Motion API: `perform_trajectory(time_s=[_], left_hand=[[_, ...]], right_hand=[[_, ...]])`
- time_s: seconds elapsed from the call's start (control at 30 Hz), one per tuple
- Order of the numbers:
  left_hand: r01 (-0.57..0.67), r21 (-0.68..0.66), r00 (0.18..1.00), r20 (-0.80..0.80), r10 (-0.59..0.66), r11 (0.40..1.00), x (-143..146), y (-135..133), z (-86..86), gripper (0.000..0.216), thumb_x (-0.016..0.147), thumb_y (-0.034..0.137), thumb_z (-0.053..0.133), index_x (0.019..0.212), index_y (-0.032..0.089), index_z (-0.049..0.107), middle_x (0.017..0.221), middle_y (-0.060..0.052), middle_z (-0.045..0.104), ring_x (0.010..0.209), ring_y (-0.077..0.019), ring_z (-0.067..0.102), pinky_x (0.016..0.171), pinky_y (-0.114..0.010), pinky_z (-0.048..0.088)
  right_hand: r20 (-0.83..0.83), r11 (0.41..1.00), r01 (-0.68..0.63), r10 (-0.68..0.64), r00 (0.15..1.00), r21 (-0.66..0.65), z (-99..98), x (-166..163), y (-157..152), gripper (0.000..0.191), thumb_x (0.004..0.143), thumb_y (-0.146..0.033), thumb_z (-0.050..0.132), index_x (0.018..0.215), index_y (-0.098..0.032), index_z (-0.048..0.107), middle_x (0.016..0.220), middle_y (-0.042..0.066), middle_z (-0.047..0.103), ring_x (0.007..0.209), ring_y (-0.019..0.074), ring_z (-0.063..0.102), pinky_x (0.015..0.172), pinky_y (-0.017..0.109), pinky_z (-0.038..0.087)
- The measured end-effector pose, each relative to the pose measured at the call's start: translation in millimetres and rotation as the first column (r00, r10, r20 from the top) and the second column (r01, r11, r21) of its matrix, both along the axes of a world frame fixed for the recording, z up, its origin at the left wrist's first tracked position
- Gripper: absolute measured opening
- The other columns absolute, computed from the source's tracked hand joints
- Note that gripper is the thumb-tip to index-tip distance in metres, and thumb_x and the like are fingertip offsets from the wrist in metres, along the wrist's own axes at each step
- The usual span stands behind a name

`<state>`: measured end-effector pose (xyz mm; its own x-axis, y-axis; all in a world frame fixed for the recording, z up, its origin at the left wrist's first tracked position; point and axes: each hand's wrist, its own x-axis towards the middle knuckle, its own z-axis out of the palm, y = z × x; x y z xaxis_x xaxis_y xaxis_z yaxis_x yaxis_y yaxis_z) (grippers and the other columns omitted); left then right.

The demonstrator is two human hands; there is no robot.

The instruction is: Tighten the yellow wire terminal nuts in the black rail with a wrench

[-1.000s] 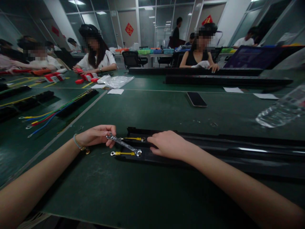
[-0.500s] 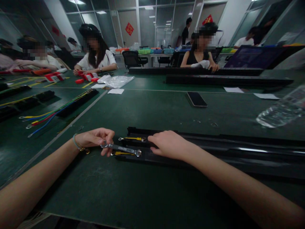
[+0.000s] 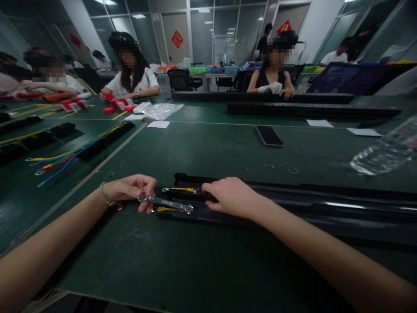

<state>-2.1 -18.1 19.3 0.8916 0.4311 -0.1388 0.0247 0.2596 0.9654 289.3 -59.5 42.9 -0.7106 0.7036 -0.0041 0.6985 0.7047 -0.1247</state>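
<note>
My left hand (image 3: 130, 189) grips one end of a small silver wrench (image 3: 166, 203). The wrench's other end sits on a fastener at the left end of a long black power strip (image 3: 293, 208) lying across the green table (image 3: 195, 261). Two short yellow wires with ring terminals (image 3: 180, 190) stick out of that end. My right hand (image 3: 233, 198) lies on top of the strip just right of the wires, fingers curled down over its housing.
A black phone (image 3: 269, 135) lies face up beyond the strip. A clear plastic bottle (image 3: 384, 152) lies at the right. Coloured wires (image 3: 61, 163) trail from another black strip at the left. Several people sit at work along the far side.
My left hand has swung the wrench handle down and toward me, from slanting to nearly level. In the last half second it has hardly moved. The right hand stays put.
</note>
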Motion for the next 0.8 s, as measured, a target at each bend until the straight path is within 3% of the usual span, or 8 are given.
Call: perform_trajectory(time_s=[0.23, 0.47, 0.63, 0.8], left_hand=[[0.008, 0.001, 1.0, -0.001, -0.008, 1.0, 0.8, 0.0, 1.5, 0.016, 0.073, 0.029, 0.06, 0.074, 0.016, 0.051, 0.057, -0.006, 0.066, 0.067, -0.0228, 0.063, 0.065, -0.035, 0.048], [0.008, 0.004, 1.0, -0.005, -0.008, 1.0, -1.2, 0.9, -0.8, 0.016, 0.073, 0.028, 0.06, 0.074, 0.016, 0.051, 0.058, -0.006, 0.066, 0.067, -0.023, 0.063, 0.066, -0.036, 0.049], [-0.01, 0.003, 1.0, -0.015, 0.01, 1.0, -0.6, 0.3, -0.4, 0.017, 0.072, 0.029, 0.061, 0.072, 0.015, 0.051, 0.057, -0.007, 0.065, 0.066, -0.0241, 0.063, 0.066, -0.037, 0.049], [-0.007, 0.011, 1.0, -0.011, 0.007, 1.0, 0.3, -0.4, 0.7, 0.017, 0.071, 0.029, 0.061, 0.072, 0.015, 0.052, 0.056, -0.006, 0.065, 0.066, -0.0247, 0.063, 0.065, -0.038, 0.049]], right_hand=[[-0.039, 0.998, -0.06, 0.059, 0.997, -0.012, 0.3, 1.6, 0.2, 0.024, 0.078, -0.031, 0.045, 0.091, -0.017, 0.059, 0.083, 0.005, 0.062, 0.072, 0.0148, 0.056, 0.062, 0.028, 0.043], [-0.208, 1.0, -0.018, 0.018, 0.978, 0.0, 0.5, 3.0, -0.3, 0.01, 0.072, -0.027, 0.051, 0.076, -0.018, 0.05, 0.073, 0.0, 0.055, 0.062, 0.0108, 0.046, 0.053, 0.024, 0.033], [-0.481, 0.981, -0.072, -0.024, 0.877, -0.179, 4.6, 8.0, 0.1, 0.023, 0.068, -0.016, 0.049, 0.059, -0.02, 0.028, 0.061, -0.005, 0.041, 0.055, 0.0076, 0.037, 0.052, 0.023, 0.028], [-0.704, 0.869, -0.24, -0.16, 0.692, -0.433, 8.6, 10.7, -0.2, 0.029, 0.066, -0.01, 0.046, 0.059, -0.021, 0.02, 0.06, -0.006, 0.033, 0.056, 0.0074, 0.036, 0.053, 0.024, 0.029]])
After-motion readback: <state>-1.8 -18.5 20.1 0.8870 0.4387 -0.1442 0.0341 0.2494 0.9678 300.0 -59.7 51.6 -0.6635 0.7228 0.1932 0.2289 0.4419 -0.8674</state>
